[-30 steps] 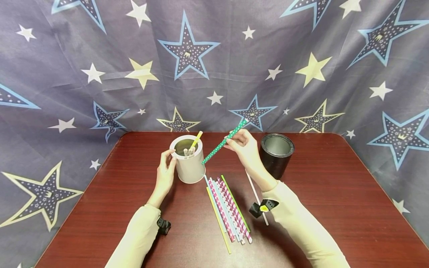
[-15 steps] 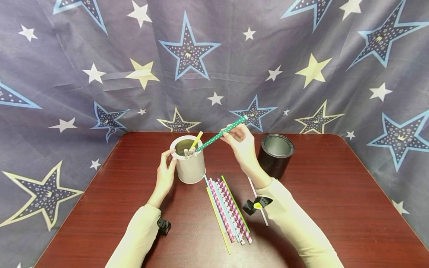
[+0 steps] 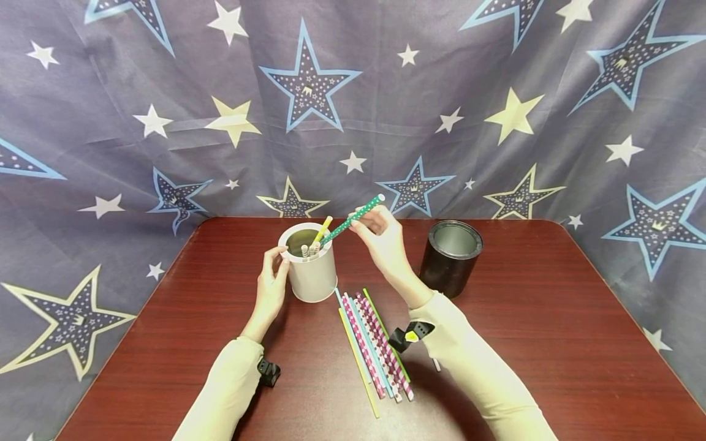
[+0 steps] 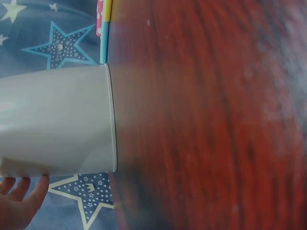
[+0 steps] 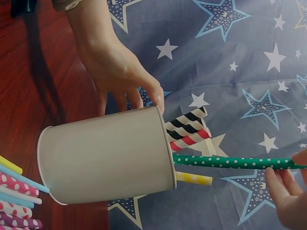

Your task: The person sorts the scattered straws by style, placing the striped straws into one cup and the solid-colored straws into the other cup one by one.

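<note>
A pale grey canister (image 3: 313, 278) stands upright on the table's left half. My left hand (image 3: 270, 291) grips it near the rim, thumb and fingers against the left side. Above and right of it, my right hand (image 3: 382, 242) pinches a green paper straw (image 3: 358, 214) with white dots by its upper part. The straw slants down to the left, its lower end inside the canister mouth. Also standing in the canister are a yellow straw (image 5: 194, 178) and striped straws in black and white (image 5: 184, 124) and red and white (image 5: 192, 140).
Several loose straws (image 3: 377, 346), pink, blue, purple, yellow and green, lie side by side in front of the canister. A black canister (image 3: 449, 266) stands to the right, behind my right forearm. One white straw (image 3: 437, 365) is mostly hidden under that arm. A star-patterned curtain (image 3: 353, 122) hangs behind.
My right hand has moved left with the green straw, whose lower end went from outside the canister up and over into its mouth. My left hand stays at the canister.
</note>
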### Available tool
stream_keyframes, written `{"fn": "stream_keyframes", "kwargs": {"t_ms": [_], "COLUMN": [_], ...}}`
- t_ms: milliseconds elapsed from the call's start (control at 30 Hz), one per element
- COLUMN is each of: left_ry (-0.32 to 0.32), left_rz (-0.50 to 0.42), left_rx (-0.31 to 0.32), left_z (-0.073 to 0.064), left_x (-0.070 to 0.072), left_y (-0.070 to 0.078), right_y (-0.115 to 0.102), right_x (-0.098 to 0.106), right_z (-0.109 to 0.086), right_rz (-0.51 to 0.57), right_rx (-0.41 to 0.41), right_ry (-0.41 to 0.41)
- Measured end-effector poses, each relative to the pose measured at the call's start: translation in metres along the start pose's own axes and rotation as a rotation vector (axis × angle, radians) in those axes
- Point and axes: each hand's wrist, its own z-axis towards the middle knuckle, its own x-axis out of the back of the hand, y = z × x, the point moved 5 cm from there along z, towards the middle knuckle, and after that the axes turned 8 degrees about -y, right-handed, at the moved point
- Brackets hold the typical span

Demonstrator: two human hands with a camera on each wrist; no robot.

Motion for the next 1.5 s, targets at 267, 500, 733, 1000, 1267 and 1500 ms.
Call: {"fn": "stream_keyframes", "kwargs": {"t_ms": [267, 500, 733, 1000, 1267, 1500], "left_ry": [-0.005, -0.01, -0.006, -0.005, -0.007, -0.003], "left_rz": [0.001, 0.001, 0.0, -0.002, -0.034, -0.037], "left_rx": [0.008, 0.01, 0.01, 0.0, -0.02, -0.009], "left_z": [-0.001, -0.001, -0.001, 0.0, 0.001, 0.001], "left_x": [0.0, 0.0, 0.0, 0.001, 0.0, -0.001], "left_y": [-0.002, -0.003, -0.004, -0.003, -0.003, -0.004], "right_y": [0.008, 0.024, 0.033, 0.02, 0.026, 0.035], "right_x": [-0.011, -0.009, -0.001, 0.004, 0.012, 0.018], "right_z": [0.004, 0.004, -0.005, -0.018, -0.03, -0.04], "right_rz": [-0.138, -0.234, -0.255, -0.297, -0.361, -0.388], "right_rx": [-0.052, -0.091, -0.145, -0.237, -0.298, -0.35], "right_ry": [-0.072, -0.135, -0.166, -0.241, -0.325, -0.373]}}
